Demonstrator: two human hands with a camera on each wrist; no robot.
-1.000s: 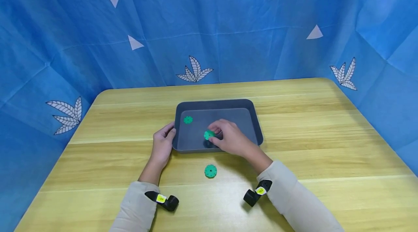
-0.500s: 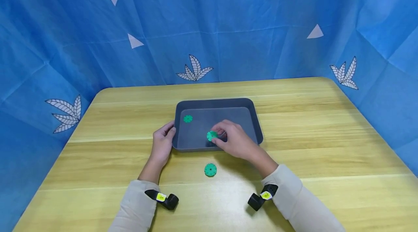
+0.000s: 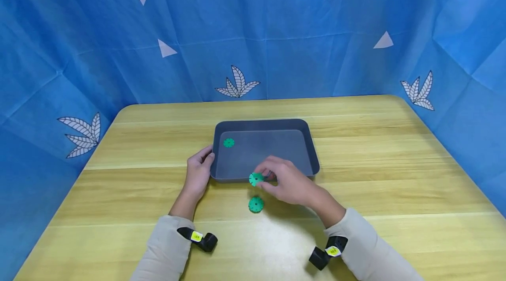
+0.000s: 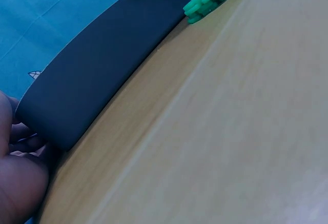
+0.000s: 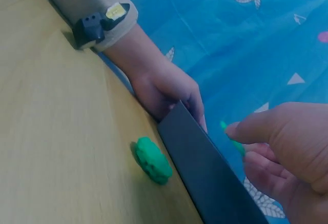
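My right hand pinches a green toothed disc just above the near rim of a dark grey tray; the right wrist view shows the disc edge-on between thumb and fingers. A second green disc lies flat on the wooden table in front of the tray, also visible in the wrist views. A third green disc lies in the tray's far left corner. My left hand grips the tray's near left corner.
A blue cloth with white leaf and triangle prints walls the table on three sides. Black wrist cameras with yellow tags sit on both beige sleeves.
My right hand has drawn back toward me with the green disc, from over the tray's floor to its near rim. The left hand has stayed on the tray corner.
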